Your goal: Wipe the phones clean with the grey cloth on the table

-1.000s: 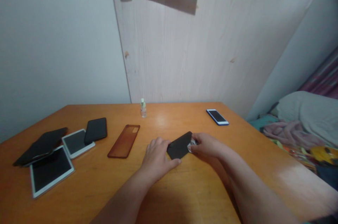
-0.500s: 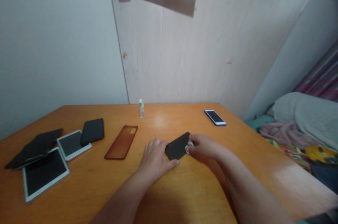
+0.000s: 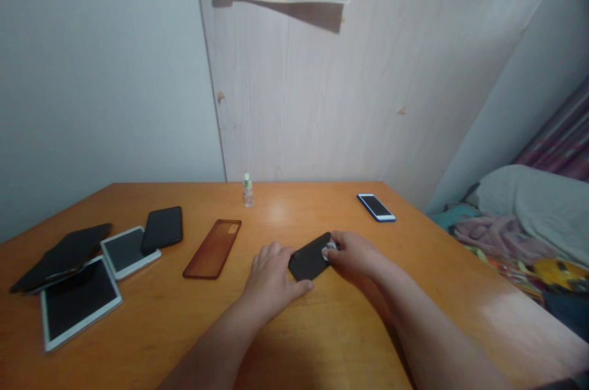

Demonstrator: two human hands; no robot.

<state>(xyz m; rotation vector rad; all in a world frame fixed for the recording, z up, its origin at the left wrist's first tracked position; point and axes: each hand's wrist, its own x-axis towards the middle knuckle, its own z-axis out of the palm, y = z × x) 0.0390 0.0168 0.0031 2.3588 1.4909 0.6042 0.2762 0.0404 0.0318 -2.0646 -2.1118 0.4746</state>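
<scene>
While holding the left hand [image 3: 269,276] spread around the left end of a black phone [image 3: 307,261], pinches a crumpled white wad [image 3: 329,249] in the right hand [image 3: 353,253] at its other end. Has the phone flat on the table [image 3: 343,328], right of a brown case [image 3: 212,250].

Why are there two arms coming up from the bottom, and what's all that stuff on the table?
There's no robot here! A person wears a camera on their head, so you see their own arms. The left hand touches a dark, flat, phone-like thing. The right hand holds a crumpled white wad against it. Also on the wooden table lie a brown phone case, a blue-edged phone and, at the left, white-framed tablets and dark flat things. A little bottle stands near the back.
</scene>
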